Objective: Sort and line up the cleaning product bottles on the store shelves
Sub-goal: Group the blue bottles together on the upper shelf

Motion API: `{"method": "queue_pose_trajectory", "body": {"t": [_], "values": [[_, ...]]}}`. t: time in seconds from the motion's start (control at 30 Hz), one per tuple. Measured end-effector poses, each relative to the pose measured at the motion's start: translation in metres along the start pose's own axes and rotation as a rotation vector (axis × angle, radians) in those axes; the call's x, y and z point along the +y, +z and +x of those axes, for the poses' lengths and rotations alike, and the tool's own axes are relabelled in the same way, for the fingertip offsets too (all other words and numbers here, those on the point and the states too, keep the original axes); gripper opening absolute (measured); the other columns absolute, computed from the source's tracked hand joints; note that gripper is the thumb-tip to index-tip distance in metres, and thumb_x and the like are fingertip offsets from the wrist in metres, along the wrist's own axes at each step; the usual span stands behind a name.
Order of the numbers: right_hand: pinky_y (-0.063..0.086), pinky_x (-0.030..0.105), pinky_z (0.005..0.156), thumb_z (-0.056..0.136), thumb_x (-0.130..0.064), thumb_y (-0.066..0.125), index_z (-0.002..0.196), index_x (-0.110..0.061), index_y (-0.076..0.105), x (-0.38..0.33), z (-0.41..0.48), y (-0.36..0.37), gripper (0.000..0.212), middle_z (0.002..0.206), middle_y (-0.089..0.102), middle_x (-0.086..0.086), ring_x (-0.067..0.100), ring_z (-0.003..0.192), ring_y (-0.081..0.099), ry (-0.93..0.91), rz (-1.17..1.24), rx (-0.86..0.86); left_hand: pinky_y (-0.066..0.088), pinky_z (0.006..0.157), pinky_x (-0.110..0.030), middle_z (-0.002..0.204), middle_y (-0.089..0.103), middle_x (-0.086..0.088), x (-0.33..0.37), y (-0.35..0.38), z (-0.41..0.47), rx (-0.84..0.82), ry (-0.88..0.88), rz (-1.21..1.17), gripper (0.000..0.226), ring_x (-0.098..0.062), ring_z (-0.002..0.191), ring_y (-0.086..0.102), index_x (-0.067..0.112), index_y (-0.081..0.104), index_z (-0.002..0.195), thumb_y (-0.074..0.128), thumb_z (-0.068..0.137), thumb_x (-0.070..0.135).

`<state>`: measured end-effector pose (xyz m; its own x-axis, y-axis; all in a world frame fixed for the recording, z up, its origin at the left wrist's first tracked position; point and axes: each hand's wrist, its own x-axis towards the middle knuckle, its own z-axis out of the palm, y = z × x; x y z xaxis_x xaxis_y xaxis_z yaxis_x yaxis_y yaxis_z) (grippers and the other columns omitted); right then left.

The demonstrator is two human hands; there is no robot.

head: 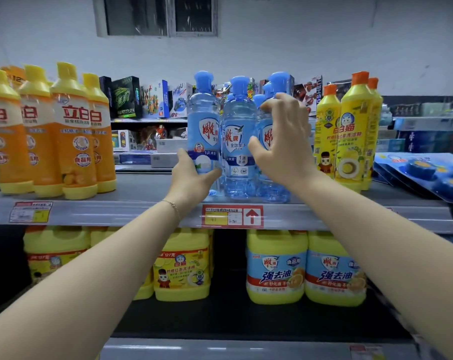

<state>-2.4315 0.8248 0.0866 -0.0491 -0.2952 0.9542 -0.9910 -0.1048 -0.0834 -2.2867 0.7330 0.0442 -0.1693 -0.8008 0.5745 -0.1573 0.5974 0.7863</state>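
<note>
Grey store shelf [142, 187] bore blue detergent bottles [238, 141] directly above the red price tag [231, 216]; left hand [191, 175] gripped the leftmost bottle [203, 118], right hand [285, 141] curled fingers round the rightmost bottle [273, 190].

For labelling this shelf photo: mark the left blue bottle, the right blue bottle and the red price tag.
left blue bottle [207, 131]: head view, on its shield label.
right blue bottle [273, 189]: head view, on its clear base.
red price tag [232, 216]: head view, on its middle.
</note>
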Motion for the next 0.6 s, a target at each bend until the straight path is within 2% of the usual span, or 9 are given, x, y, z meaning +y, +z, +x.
{"method": "queue_pose_trajectory", "body": {"t": [0.1, 0.2, 0.27, 0.37, 0.43, 0.5, 0.6], "values": [[0.024, 0.025, 0.095, 0.076, -0.021, 0.061, 0.113, -0.004, 0.051, 0.005, 0.006, -0.005, 0.042, 0.122, 0.048, 0.013, 0.03, 0.118, 0.039, -0.009, -0.01, 0.014, 0.052, 0.079, -0.028, 0.096, 0.059, 0.006, 0.0, -0.006, 0.003, 0.002, 0.005, -0.104, 0.047, -0.009, 0.085, 0.062, 0.014, 0.035, 0.111, 0.073, 0.082, 0.013], [0.022, 0.022, 0.09, 0.076, -0.021, 0.059, 0.109, -0.004, 0.052, 0.005, 0.012, -0.009, 0.038, 0.117, 0.05, 0.012, 0.029, 0.115, 0.041, -0.014, -0.009, 0.02, 0.048, 0.095, -0.036, 0.111, 0.06, -0.001, 0.001, -0.011, 0.006, 0.012, -0.022, -0.178, 0.064, -0.02, 0.104, 0.06, 0.012, 0.027, 0.128, 0.072, 0.083, 0.014], [0.022, 0.021, 0.089, 0.076, -0.022, 0.058, 0.108, -0.005, 0.052, 0.003, 0.016, -0.01, 0.037, 0.115, 0.051, 0.011, 0.027, 0.113, 0.042, -0.025, -0.006, 0.027, 0.05, 0.088, -0.033, 0.109, 0.059, -0.001, 0.001, -0.014, 0.009, 0.002, -0.05, -0.167, 0.06, -0.019, 0.098, 0.06, 0.015, 0.028, 0.123, 0.072, 0.083, 0.013], [0.024, 0.022, 0.088, 0.077, -0.023, 0.055, 0.11, -0.006, 0.053, -0.001, 0.02, -0.011, 0.037, 0.115, 0.052, 0.01, 0.026, 0.112, 0.042, -0.038, 0.012, 0.026, 0.048, 0.062, -0.016, 0.102, 0.058, -0.002, 0.002, -0.014, 0.008, -0.058, -0.077, -0.161, 0.055, -0.008, 0.079, 0.058, 0.014, 0.03, 0.113, 0.073, 0.081, 0.006], [0.026, 0.023, 0.089, 0.078, -0.021, 0.054, 0.111, -0.006, 0.053, -0.003, 0.022, -0.011, 0.036, 0.115, 0.052, 0.01, 0.026, 0.114, 0.042, -0.043, 0.014, 0.028, 0.047, 0.053, -0.01, 0.096, 0.057, 0.001, 0.003, -0.011, 0.007, -0.076, -0.068, -0.142, 0.057, -0.001, 0.076, 0.055, 0.012, 0.03, 0.112, 0.074, 0.079, 0.001], [0.029, 0.026, 0.091, 0.079, -0.017, 0.054, 0.111, -0.006, 0.054, -0.005, 0.023, -0.01, 0.034, 0.115, 0.053, 0.01, 0.027, 0.114, 0.042, -0.047, 0.019, 0.032, 0.046, 0.053, -0.008, 0.093, 0.057, 0.005, 0.004, -0.011, 0.007, -0.069, -0.05, -0.147, 0.059, 0.001, 0.077, 0.054, 0.011, 0.029, 0.112, 0.075, 0.077, -0.001], [0.032, 0.029, 0.091, 0.079, -0.013, 0.052, 0.11, -0.004, 0.054, -0.007, 0.022, -0.009, 0.032, 0.113, 0.053, 0.012, 0.027, 0.112, 0.044, -0.067, 0.037, 0.03, 0.048, 0.061, -0.013, 0.097, 0.06, 0.003, 0.003, -0.015, 0.011, -0.015, -0.03, -0.151, 0.058, -0.002, 0.081, 0.06, 0.014, 0.032, 0.111, 0.076, 0.075, 0.001]]}}
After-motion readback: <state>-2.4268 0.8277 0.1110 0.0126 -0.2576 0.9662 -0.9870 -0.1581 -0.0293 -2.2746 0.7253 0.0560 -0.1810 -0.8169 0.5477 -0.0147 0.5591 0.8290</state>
